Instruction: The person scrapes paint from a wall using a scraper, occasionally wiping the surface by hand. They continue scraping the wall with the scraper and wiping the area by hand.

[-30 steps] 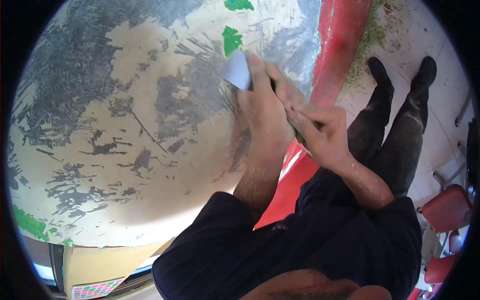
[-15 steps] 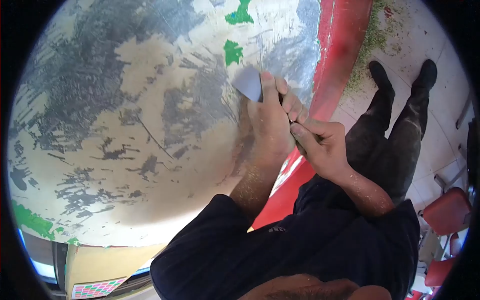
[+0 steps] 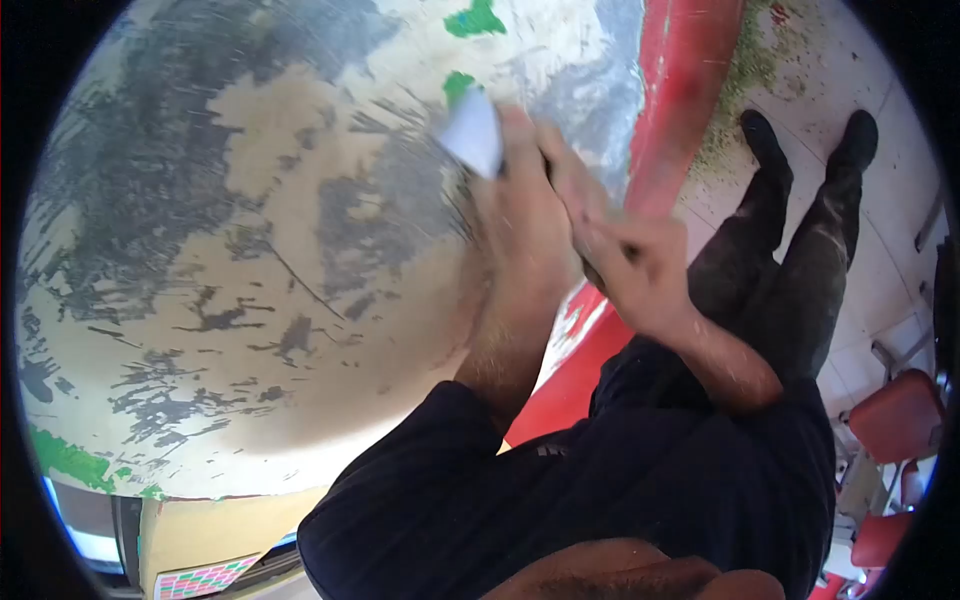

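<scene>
A putty knife or paint scraper with a pale, flat blade (image 3: 470, 135) lies against a large curved surface (image 3: 270, 130). That surface has patchy cream paint, grey areas and bits of green. My left hand (image 3: 525, 215) is closed around the scraper close behind the blade, its fingers stretched along it. Farther back, my right hand (image 3: 640, 265) is closed at the rear of the scraper, where a dark bit of handle shows under the thumb. Just above the blade is a small green paint patch (image 3: 459, 83). Both hands are blurred, and most of the handle is hidden.
A red band (image 3: 690, 90) edges the curved surface on the right. Greenish flakes (image 3: 725, 145) litter the tiled floor (image 3: 850, 290) near my legs and dark shoes (image 3: 855, 140). Red chairs (image 3: 897, 415) stand at the lower right. A cream panel (image 3: 205, 530) is at lower left.
Both hands and the scraper have moved up and slightly left across the surface, bringing the blade to the lower edge of the small green patch. The grip stays closed.
</scene>
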Motion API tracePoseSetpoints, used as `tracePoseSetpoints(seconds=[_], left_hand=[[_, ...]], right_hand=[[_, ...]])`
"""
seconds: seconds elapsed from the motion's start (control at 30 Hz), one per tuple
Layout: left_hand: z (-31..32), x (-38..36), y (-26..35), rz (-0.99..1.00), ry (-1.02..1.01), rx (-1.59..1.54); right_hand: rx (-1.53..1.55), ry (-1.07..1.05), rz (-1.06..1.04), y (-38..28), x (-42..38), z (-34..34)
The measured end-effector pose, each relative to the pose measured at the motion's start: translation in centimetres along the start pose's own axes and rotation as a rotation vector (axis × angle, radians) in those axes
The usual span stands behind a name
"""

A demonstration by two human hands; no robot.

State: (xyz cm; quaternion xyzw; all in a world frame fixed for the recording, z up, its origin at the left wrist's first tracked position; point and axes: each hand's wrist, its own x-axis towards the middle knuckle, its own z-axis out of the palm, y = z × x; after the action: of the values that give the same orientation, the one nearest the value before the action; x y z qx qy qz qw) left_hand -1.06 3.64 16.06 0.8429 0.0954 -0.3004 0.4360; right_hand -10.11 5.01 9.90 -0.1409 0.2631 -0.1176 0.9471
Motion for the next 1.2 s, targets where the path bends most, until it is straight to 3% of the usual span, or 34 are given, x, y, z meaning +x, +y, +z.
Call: tracePoseSetpoints(seconds=[0.07, 0.17, 0.4, 0.5, 0.63, 0.67, 0.9, 1.03, 1.1, 1.2], left_hand=[[-0.9, -0.2, -2.0, -0.105, 0.038, -0.024], [0.3, 0.7, -1.1, -0.078, 0.04, -0.14], [-0.3, 0.5, -1.3, -0.078, 0.051, -0.029], [1.6, 1.7, 1.8, 0.117, -0.032, -0.043], [-0.8, 0.3, -1.2, -0.089, -0.009, -0.029], [-0.6, 0.1, -1.7, -0.156, 0.066, -0.045], [0.1, 0.6, -1.4, -0.119, 0.035, -0.087], [1.0, 0.8, -1.0, -0.073, 0.061, -0.091], [1.1, 1.1, -1.3, -0.025, 0.028, -0.112], [0.2, 0.1, -1.8, -0.108, 0.034, -0.082]], right_hand=[[-0.083, -0.013, 0.075, 1.2, -2.0, -1.1], [-0.15, -0.026, 0.06, 0.5, -0.5, -1.5], [-0.079, -0.01, 0.041, 1.3, -0.9, -1.1], [0.023, 0.017, -0.03, -1.4, 1.6, 0.2], [-0.126, -0.009, 0.021, 0.2, -1.0, -1.0], [0.02, 0.015, 0.121, 0.3, -1.7, -0.9], [-0.14, -0.012, 0.06, -0.7, -1.0, -1.4], [-0.034, -0.012, 0.174, -0.9, 0.5, -1.8], [-0.039, -0.006, 0.126, -0.4, 0.2, -2.3], [-0.042, -0.03, 0.098, -0.3, -0.6, -1.2]])
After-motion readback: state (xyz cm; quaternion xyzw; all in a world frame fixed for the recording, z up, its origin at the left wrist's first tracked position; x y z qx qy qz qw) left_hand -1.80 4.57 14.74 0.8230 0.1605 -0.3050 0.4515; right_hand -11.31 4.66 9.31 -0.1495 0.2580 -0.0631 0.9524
